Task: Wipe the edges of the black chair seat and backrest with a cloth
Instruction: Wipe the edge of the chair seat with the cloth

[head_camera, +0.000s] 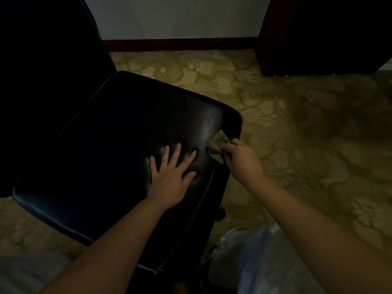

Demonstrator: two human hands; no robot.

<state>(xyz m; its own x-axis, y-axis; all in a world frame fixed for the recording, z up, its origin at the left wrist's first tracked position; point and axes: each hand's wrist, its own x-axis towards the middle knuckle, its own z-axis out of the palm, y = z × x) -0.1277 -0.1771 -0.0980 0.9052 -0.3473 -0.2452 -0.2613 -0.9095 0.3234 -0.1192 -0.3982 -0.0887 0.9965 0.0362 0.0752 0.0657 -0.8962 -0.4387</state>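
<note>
- One black chair seat (101, 149) fills the left and middle of the view, its glossy surface tilted so one corner points toward the wall.
- One black backrest (46, 66) rises at the upper left, very dark, with little detail to be made out.
- One left hand (171, 177) lies flat on the seat near its right side, its fingers (177, 151) straight and spread, grasping nothing.
- One right hand (241, 160) is at the seat's right edge, its fingers (228, 147) curled and pinching one cloth (217, 144).
- The cloth is olive green with a zigzag-cut edge; it touches the seat's right border, just beside the piped seam.
- Two bare forearms reach in from the bottom of the view.
- One patterned yellow-green carpet (297, 124) with flower shapes covers the floor around the chair.
- One dark red skirting board (180, 43) runs along the foot of the pale wall (174, 15).
- One dark wooden piece of furniture (318, 35) stands at the upper right.
- One light-coloured shoe (231, 240) shows on the carpet near the bottom.
</note>
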